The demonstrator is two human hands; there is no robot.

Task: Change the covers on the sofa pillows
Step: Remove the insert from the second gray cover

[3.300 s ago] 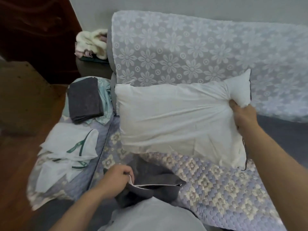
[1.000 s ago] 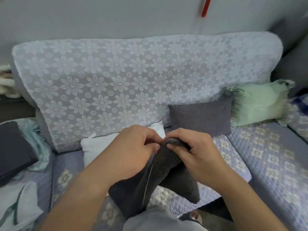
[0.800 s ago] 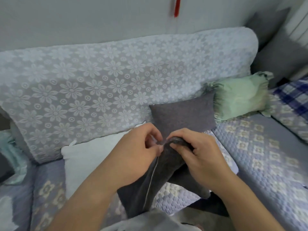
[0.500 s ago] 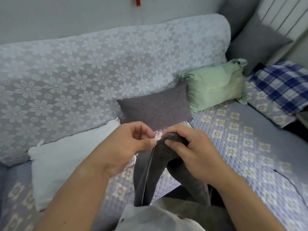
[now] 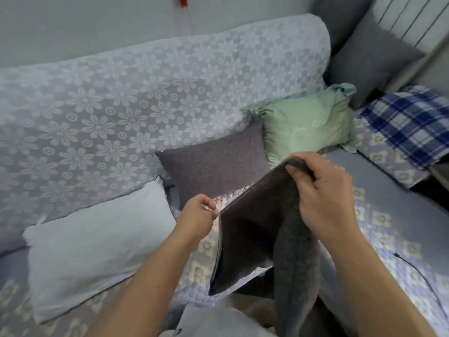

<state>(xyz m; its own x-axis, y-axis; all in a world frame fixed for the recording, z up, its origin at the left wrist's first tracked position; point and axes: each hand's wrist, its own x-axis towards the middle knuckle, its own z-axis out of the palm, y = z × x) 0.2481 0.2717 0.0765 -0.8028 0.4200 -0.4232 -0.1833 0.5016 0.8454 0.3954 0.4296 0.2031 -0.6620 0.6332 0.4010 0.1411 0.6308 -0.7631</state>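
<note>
A dark grey pillow cover (image 5: 264, 242) hangs in front of me over the sofa seat. My right hand (image 5: 323, 198) grips its upper corner, fingers curled round the fabric. My left hand (image 5: 200, 216) pinches the cover's edge at the zip, lower and to the left, so the edge is stretched between both hands. A bare white pillow (image 5: 97, 242) lies on the seat to the left, leaning on the backrest. A grey covered pillow (image 5: 213, 161) stands behind the cover.
A pale green pillow (image 5: 306, 125) leans beside the grey one. A blue plaid cushion (image 5: 413, 125) and a large grey cushion (image 5: 374, 57) lie on the sofa's right wing. The flower-lace backrest (image 5: 121, 105) fills the rear. A thin black cable (image 5: 422, 278) crosses the seat at right.
My hands, close together at the cover's top a second ago, have pulled apart: the left moved down-left along the zip edge, the right up-right. The view turned right.
</note>
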